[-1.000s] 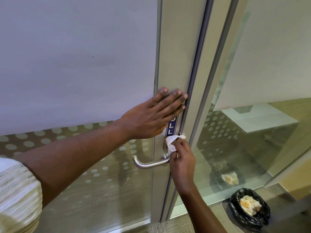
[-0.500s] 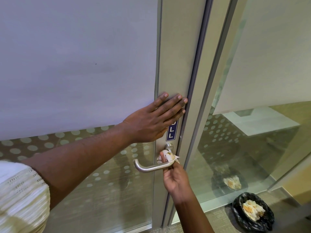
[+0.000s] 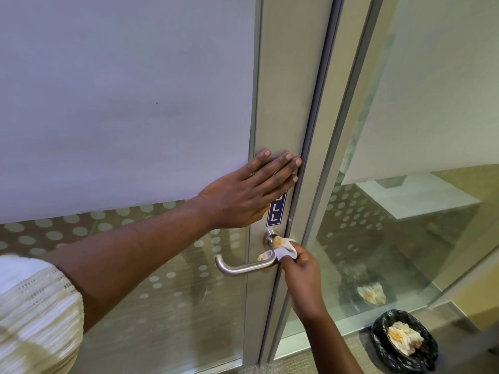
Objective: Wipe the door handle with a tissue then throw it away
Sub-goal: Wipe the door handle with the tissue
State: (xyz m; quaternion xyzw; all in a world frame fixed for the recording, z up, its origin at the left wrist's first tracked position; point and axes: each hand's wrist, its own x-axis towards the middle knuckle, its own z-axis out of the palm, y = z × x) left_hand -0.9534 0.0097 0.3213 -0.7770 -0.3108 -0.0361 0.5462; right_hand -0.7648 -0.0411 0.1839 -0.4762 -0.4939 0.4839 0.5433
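Your right hand (image 3: 299, 268) pinches the stained tissue (image 3: 282, 248) at the door handle (image 3: 244, 267) base, left hand (image 3: 243, 195) flat on the door frame (image 3: 283, 103); binning in the trash bag (image 3: 405, 341) is left.

This looks like an office. A metal-framed glass door (image 3: 286, 103) carries frosted film and rows of dots, a blue "PULL" sign (image 3: 276, 211) and a brushed steel lever handle (image 3: 243, 265). Beside it runs a glass partition (image 3: 405, 211), with low carpet (image 3: 310, 363) and a black-lined bin (image 3: 404, 341) below.
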